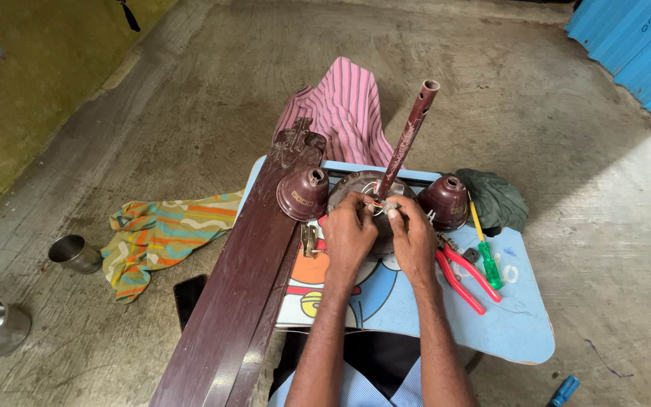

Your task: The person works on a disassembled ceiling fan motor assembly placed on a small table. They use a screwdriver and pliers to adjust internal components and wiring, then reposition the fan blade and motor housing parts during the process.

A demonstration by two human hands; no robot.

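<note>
Fingers of your left hand [348, 234] and right hand [414, 240] pinch thin wires [380, 203] atop one fan motor [363, 192] on the blue tabletop [521, 324]. Two maroon cups [303, 194] flank it; two fan blades [242, 294] lie left, one red pliers [463, 276] and one green screwdriver [487, 256] right.

Two canopy cups [304, 194], two steel tumblers [75, 252], two cloths [158, 234], two screwdrivers [485, 249].
</note>
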